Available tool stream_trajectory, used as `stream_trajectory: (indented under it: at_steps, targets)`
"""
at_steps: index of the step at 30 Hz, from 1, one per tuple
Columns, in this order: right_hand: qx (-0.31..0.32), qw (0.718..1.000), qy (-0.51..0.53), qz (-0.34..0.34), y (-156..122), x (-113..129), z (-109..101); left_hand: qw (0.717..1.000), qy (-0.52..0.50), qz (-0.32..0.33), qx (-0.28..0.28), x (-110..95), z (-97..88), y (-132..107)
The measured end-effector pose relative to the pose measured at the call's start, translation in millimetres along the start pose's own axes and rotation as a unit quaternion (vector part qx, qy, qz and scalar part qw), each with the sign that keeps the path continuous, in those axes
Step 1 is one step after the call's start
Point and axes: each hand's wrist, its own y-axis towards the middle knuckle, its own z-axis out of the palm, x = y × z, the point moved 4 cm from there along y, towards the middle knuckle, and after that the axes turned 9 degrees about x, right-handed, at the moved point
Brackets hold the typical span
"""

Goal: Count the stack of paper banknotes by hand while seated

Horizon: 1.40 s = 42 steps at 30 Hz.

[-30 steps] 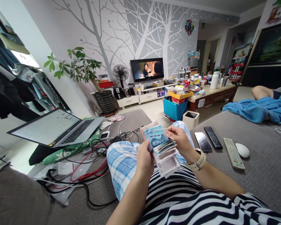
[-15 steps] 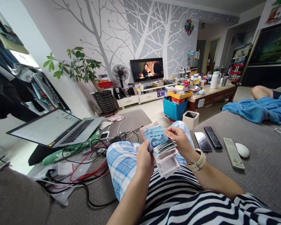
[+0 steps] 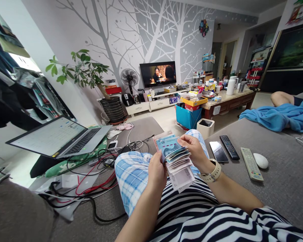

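A folded stack of banknotes (image 3: pixel 178 159) is held over my lap, blue notes with a printed portrait on the upper side and paler, purplish-grey ones hanging below. A pinkish note edge shows behind the blue ones. My left hand (image 3: pixel 157 169) grips the left side of the stack, its thumb lying on the front. At the upper right, my right hand (image 3: pixel 194 148) has thumb and fingers pinched on the top blue note's corner; its fingertips are partly hidden. A beige watch (image 3: pixel 213 172) is on the right wrist. Blue plaid trousers (image 3: pixel 131 173) lie beneath.
On the sofa to the right lie a phone (image 3: pixel 218 151), a black remote (image 3: pixel 229 147), a pale remote (image 3: pixel 251 164) and a white mouse (image 3: pixel 261 161). Leftward are an open laptop (image 3: pixel 73 137) and tangled cables (image 3: pixel 101 188). Ahead stands a white bin (image 3: pixel 205 127). Another person's leg (image 3: pixel 282 98) shows at far right.
More note edges are folded down toward me, making the fanned part of the stack thicker and covering more of the portrait. Both hands stay in nearly the same place.
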Motion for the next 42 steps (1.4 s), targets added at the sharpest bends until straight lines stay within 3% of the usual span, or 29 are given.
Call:
stream_trajectory:
  at_steps: [20, 27, 36, 42]
  targets:
    - [0.040, 0.999, 0.008, 0.014, -4.8, -1.2, 2.3, 0.999, -0.044, -0.016, -0.012, -0.7, -2.6, 1.2]
    - [-0.013, 0.999, -0.015, 0.034, -0.2, -6.9, -3.8, 0.998, -0.053, -0.019, -0.003, -2.8, 2.8, -1.6]
    - [-0.019, 0.998, -0.051, 0.036, 1.3, -4.9, -4.0, 0.998, -0.045, -0.027, 0.033, -2.9, 6.1, -3.2]
    - [-0.029, 0.998, -0.051, 0.031, 0.9, -1.5, -2.5, 0.999, -0.043, -0.018, -0.004, -1.4, 1.9, -1.0]
